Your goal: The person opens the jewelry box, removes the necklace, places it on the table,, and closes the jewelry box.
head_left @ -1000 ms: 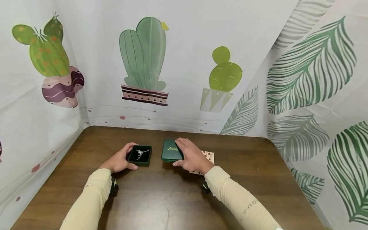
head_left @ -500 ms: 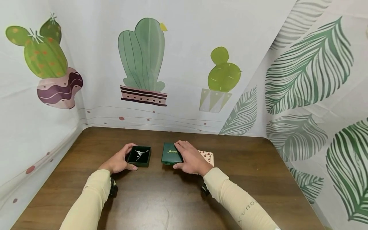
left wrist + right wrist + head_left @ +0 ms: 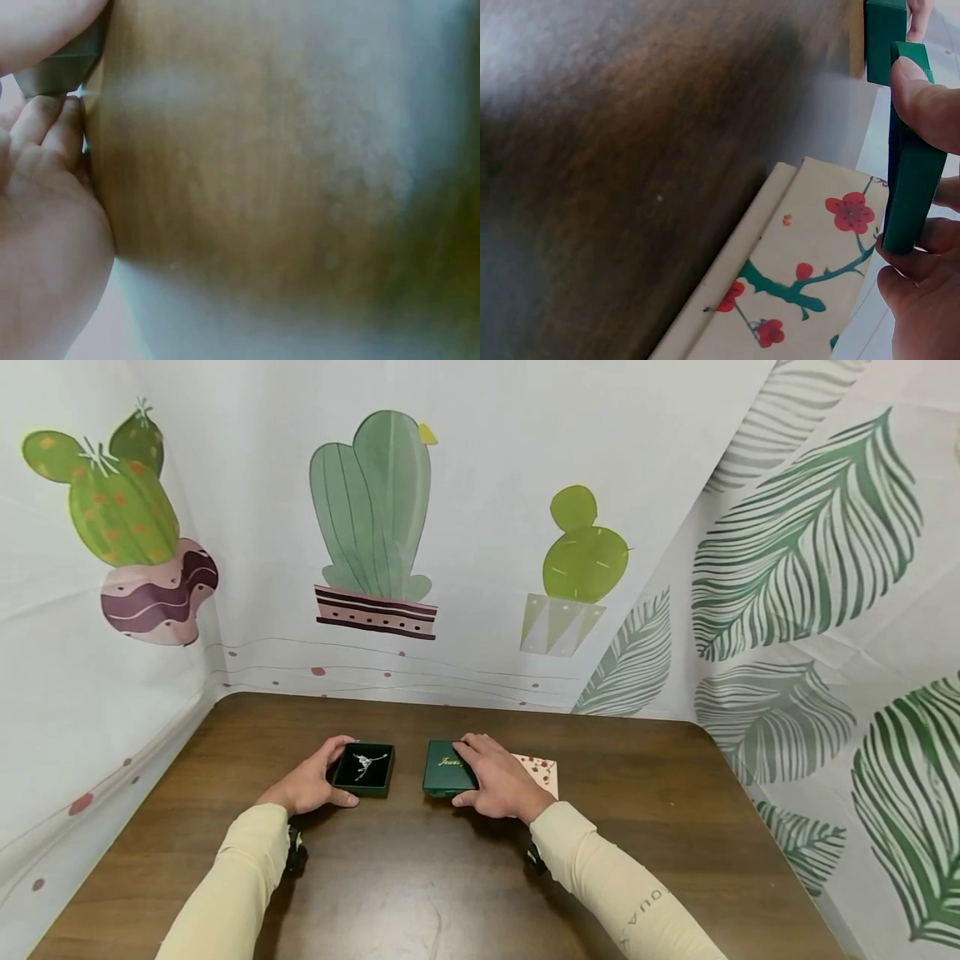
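In the head view my left hand (image 3: 306,782) grips the left side of a small open jewelry box base (image 3: 364,768), thumb at its near side and fingers at its far side. Inside, on black lining, lies a silver piece of jewelry (image 3: 369,763) with a chain. My right hand (image 3: 497,777) holds a dark green box lid (image 3: 444,766) with gold lettering, partly covered by the fingers. The right wrist view gives the lid (image 3: 911,187) nearly edge-on between thumb and fingers. Only a corner of the base (image 3: 64,71) shows beside my left hand in the left wrist view.
A cream box with red blossoms (image 3: 543,770) lies on the brown wooden table (image 3: 390,877), partly hidden behind my right hand. White cloth printed with cacti and leaves (image 3: 480,527) hangs behind the table and along its sides.
My right hand and the green lid have shifted slightly toward me, lower in the head view. The left hand and the box base have stayed nearly still.
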### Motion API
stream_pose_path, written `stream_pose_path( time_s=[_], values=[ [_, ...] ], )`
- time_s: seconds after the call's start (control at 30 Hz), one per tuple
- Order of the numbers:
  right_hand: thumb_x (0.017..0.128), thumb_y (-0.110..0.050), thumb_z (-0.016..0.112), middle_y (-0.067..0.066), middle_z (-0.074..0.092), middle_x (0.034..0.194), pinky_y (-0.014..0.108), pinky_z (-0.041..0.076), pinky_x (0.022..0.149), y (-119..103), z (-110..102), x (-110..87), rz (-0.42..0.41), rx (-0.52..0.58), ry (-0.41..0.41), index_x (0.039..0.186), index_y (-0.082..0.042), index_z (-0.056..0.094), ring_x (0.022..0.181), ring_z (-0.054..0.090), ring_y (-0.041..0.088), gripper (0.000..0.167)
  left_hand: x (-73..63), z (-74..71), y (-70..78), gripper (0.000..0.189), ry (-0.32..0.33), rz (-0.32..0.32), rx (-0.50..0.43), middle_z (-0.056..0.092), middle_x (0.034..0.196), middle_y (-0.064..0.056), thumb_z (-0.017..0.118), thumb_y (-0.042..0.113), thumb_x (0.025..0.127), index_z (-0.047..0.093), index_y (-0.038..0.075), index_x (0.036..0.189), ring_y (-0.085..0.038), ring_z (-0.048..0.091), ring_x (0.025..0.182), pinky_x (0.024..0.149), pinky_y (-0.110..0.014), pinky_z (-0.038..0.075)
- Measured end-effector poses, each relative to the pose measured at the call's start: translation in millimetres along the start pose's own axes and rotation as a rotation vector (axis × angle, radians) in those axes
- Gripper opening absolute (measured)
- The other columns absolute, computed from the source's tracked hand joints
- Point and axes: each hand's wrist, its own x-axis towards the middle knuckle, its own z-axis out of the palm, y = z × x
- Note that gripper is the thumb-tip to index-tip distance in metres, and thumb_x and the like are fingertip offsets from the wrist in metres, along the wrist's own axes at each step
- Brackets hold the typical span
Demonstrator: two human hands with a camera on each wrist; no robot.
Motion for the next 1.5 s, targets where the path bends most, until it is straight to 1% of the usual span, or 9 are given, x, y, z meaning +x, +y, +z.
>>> stream_pose_path(
  time_s=[0.27, 0.33, 0.47, 0.53, 0.83, 1.23, 1.37, 1.5],
  values=[
    [0.091, -0.041, 0.080, 0.016, 0.043, 0.162, 0.047, 0.032, 0.127, -0.1, 2.4, -0.8, 0.027, -0.002, -0.031, 0.157, -0.006, 0.044, 0.154, 0.036, 0.040, 0.083, -0.2, -0.3, -1.7, 0.098, -0.005, 0.014, -0.018, 0.054, 0.153, -0.021, 0.094, 0.011, 0.073, 0.033, 0.006, 0.149, -0.023, 0.061, 0.114, 0.102, -0.028, 0.040],
    [0.091, -0.041, 0.079, 0.017, 0.041, 0.164, 0.048, 0.032, 0.127, -0.3, 2.9, -1.0, 0.034, -0.006, -0.043, 0.157, -0.007, 0.044, 0.155, 0.035, 0.040, 0.083, 0.1, -0.2, -1.6, 0.098, -0.003, 0.015, -0.015, 0.054, 0.153, -0.021, 0.094, 0.011, 0.073, 0.033, 0.007, 0.149, -0.023, 0.061, 0.114, 0.103, -0.030, 0.040],
    [0.091, -0.042, 0.079, 0.018, 0.039, 0.165, 0.048, 0.033, 0.126, -0.6, 3.3, -0.9, 0.046, -0.009, -0.060, 0.158, -0.008, 0.044, 0.155, 0.034, 0.040, 0.082, 0.2, 0.1, -0.3, 0.099, -0.003, 0.009, -0.006, 0.053, 0.154, -0.020, 0.094, 0.011, 0.073, 0.033, 0.007, 0.150, -0.023, 0.061, 0.113, 0.105, -0.040, 0.040],
    [0.092, -0.042, 0.079, 0.019, 0.039, 0.165, 0.049, 0.033, 0.126, -0.7, 3.3, -0.7, 0.046, -0.007, -0.063, 0.158, -0.008, 0.044, 0.156, 0.034, 0.041, 0.082, 0.2, 0.1, 0.5, 0.099, -0.005, 0.007, -0.005, 0.053, 0.155, -0.020, 0.094, 0.011, 0.073, 0.033, 0.007, 0.150, -0.023, 0.061, 0.113, 0.106, -0.042, 0.040],
    [0.091, -0.042, 0.079, 0.020, 0.039, 0.165, 0.048, 0.034, 0.126, 0.3, 5.4, -0.9, 0.054, -0.025, -0.072, 0.157, -0.010, 0.046, 0.155, 0.034, 0.041, 0.080, 0.3, 1.0, 3.0, 0.099, -0.010, -0.005, -0.020, 0.053, 0.154, -0.020, 0.094, 0.011, 0.073, 0.033, 0.007, 0.150, -0.025, 0.061, 0.114, 0.106, -0.043, 0.039],
    [0.090, -0.045, 0.078, 0.020, 0.045, 0.160, 0.044, 0.034, 0.126, 2.8, 8.9, 1.1, 0.002, -0.105, -0.062, 0.153, -0.015, 0.052, 0.152, 0.041, 0.037, 0.075, -0.1, -0.3, -0.6, 0.100, 0.004, -0.003, -0.007, 0.053, 0.154, -0.020, 0.095, 0.010, 0.072, 0.033, 0.007, 0.150, -0.024, 0.060, 0.115, 0.108, -0.043, 0.038],
    [0.090, -0.046, 0.078, 0.020, 0.046, 0.160, 0.044, 0.034, 0.126, 3.3, 9.7, 1.6, -0.001, -0.116, -0.065, 0.153, -0.016, 0.053, 0.151, 0.042, 0.036, 0.074, -0.6, -0.2, 1.2, 0.100, 0.002, -0.014, -0.001, 0.052, 0.155, -0.020, 0.095, 0.011, 0.072, 0.033, 0.008, 0.150, -0.025, 0.060, 0.115, 0.108, -0.044, 0.037],
    [0.091, -0.046, 0.077, 0.019, 0.048, 0.158, 0.044, 0.031, 0.128, 4.1, 10.3, 2.3, -0.010, -0.123, -0.070, 0.153, -0.018, 0.053, 0.149, 0.044, 0.035, 0.072, -1.4, -0.1, 3.6, 0.100, 0.002, -0.021, 0.006, 0.052, 0.155, -0.020, 0.095, 0.011, 0.072, 0.033, 0.008, 0.151, -0.024, 0.060, 0.115, 0.108, -0.045, 0.037]
  ],
)
